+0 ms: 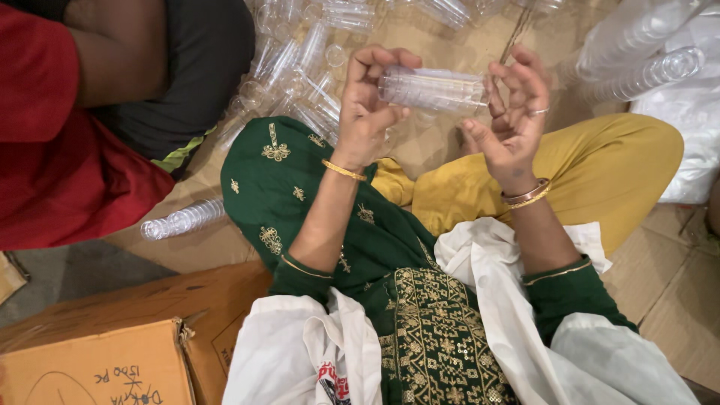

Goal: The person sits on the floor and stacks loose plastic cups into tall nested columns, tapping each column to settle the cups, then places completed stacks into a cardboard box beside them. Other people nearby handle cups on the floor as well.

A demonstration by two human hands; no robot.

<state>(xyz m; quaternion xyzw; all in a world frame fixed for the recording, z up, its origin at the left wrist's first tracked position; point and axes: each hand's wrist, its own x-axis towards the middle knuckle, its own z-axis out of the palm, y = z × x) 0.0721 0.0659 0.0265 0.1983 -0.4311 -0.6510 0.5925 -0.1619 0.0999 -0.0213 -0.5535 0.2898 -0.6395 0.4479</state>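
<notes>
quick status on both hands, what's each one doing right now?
Left hand: closed around one end of the stack of clear plastic cups, held sideways.
Right hand: fingers curled on the stack's other end, palm open, supporting it.

clear cup stack [431, 90], horizontal, held between hands

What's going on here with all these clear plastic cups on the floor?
A person sitting on cardboard holds a short stack of clear plastic cups sideways between both hands: the left hand grips one end, the right hand steadies the other. More stacked cups lie on the floor ahead, one stack lies by the left knee, and longer stacks rest at the right. Another person in red sits close by, and a cardboard box stands nearby.
</notes>
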